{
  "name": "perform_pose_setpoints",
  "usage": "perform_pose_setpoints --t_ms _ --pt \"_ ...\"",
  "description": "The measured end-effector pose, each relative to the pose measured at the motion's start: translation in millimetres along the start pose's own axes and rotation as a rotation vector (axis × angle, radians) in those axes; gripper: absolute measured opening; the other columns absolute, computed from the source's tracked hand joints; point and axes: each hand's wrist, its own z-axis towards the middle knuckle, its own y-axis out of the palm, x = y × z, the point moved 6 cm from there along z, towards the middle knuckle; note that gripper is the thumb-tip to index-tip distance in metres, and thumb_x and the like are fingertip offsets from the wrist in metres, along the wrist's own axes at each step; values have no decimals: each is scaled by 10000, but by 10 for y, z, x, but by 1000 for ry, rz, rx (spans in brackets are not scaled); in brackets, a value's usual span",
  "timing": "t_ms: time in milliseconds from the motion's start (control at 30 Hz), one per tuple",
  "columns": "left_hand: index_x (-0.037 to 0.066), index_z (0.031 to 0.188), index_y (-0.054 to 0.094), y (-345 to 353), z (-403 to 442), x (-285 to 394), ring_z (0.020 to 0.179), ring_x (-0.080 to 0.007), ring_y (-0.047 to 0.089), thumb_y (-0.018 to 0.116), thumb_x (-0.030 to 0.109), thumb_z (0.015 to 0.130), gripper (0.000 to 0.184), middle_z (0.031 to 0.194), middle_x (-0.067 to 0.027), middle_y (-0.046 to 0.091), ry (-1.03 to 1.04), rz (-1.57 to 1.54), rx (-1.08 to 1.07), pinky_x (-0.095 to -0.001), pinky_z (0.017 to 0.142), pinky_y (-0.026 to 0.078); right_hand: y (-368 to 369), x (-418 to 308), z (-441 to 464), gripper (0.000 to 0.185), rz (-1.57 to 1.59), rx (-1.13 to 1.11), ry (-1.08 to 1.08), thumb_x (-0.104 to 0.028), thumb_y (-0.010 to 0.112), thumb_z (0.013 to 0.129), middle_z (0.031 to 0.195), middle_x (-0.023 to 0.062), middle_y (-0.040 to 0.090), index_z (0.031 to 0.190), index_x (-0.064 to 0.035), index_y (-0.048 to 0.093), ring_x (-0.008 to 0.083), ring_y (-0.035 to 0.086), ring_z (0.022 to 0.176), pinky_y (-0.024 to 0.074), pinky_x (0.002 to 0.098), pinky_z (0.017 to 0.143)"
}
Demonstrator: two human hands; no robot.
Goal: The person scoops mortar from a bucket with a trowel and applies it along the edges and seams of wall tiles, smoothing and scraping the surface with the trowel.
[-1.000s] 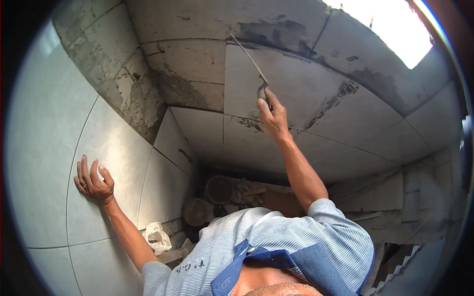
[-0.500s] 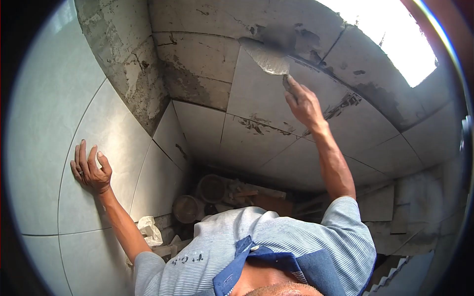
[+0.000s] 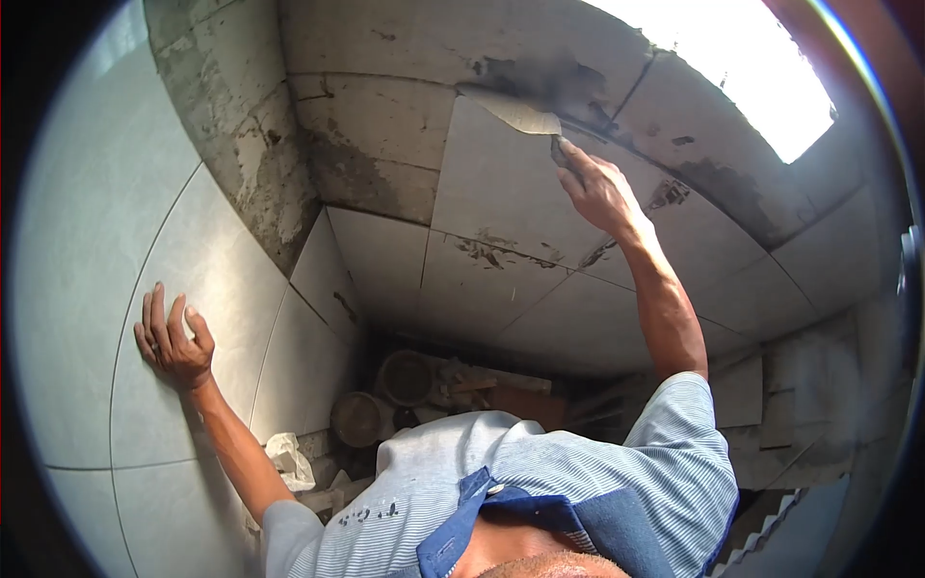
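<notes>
One pale-bladed, dark-handled trowel (image 3: 528, 118)

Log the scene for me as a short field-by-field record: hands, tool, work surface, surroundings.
Left hand: fingers spread, apparently resting against the side-wall tile
Right hand: gripping the trowel by its handle
Tool position: blade along the upper edge of the facing-wall tile
Above that edge: rough wall, patchy and untiled
Low area: two round containers, contents unclear
Near left forearm: crumpled white material
Light: bright opening, upper right of view
</notes>
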Motion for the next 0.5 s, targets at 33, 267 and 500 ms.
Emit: perform_pose_setpoints --t_ms 33,267,500 --pt "176 1018 661 11 -11 -8 1191 -190 592 536 231 955 150 1263 -5 638 -1 -1 -10 -373 1047 347 -59 65 -54 511 -21 -7 -36 -280 557 926 1203 221 624 1387 -71 482 393 588 1114 460 441 960" --pt "186 1026 659 25 -16 -12 1180 -197 600 525 243 955 162 1264 -5 641 1 -3 2 -370 1054 336 -714 820 -846 448 75 32 144 -253 576 929 983 161 649 1311 -27 517 294 623 874 486 392 780" --pt "193 1028 660 34 -20 -11 1199 -200 587 525 242 948 165 1280 6 633 -3 12 -24 -396 1049 343 -436 1156 -699 433 559 251 254 -228 599 942 784 55 563 1305 -23 481 112 533 539 432 281 479"
